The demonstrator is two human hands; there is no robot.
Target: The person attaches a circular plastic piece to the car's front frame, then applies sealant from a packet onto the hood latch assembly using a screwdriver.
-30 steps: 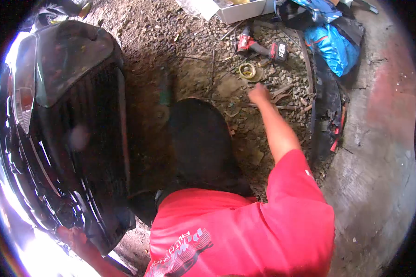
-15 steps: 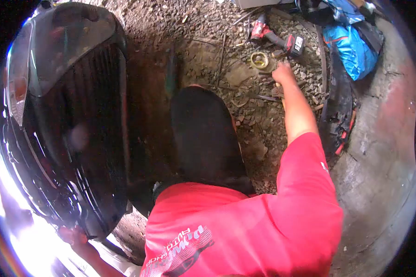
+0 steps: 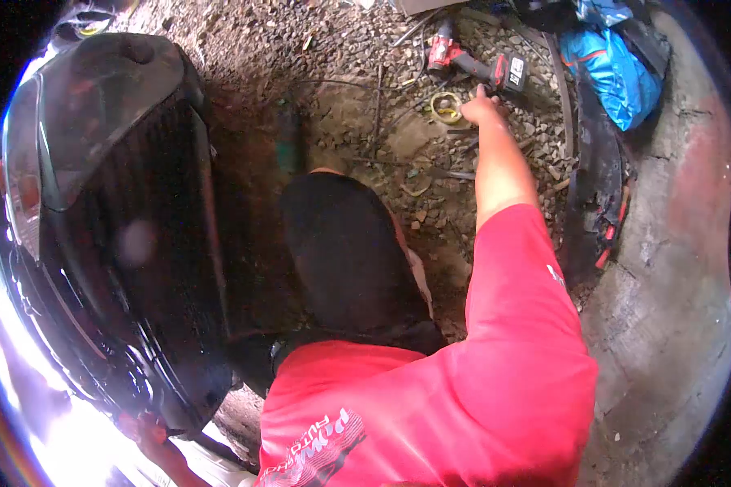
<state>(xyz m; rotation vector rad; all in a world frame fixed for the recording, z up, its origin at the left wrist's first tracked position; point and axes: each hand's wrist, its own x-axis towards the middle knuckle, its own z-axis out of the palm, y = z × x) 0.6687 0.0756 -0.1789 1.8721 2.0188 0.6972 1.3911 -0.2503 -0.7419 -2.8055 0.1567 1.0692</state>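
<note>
My right hand (image 3: 481, 109) reaches down to the gravel beside a yellow ring-shaped roll (image 3: 445, 107), just below the battery end of a red and black power drill (image 3: 467, 63). Its fingers look parted, with nothing clearly held. At the lower left, my left hand (image 3: 144, 427) is at the lower edge of a large glossy black car bumper (image 3: 150, 243); its fingers are dim and blurred, so their grip cannot be made out. Thin metal tools (image 3: 455, 174) lie on the gravel below my right hand.
A blue bag (image 3: 617, 77) lies at the upper right, above a long dark plastic strip (image 3: 589, 195) with red pieces. Concrete (image 3: 666, 325) runs down the right side. A green and dark object (image 3: 287, 146) lies near my knee. A box edge shows at the top.
My right hand has moved up from the loose tools to between the yellow roll and the drill. My left hand stays at the bumper's lower edge. The view has shifted slightly.
</note>
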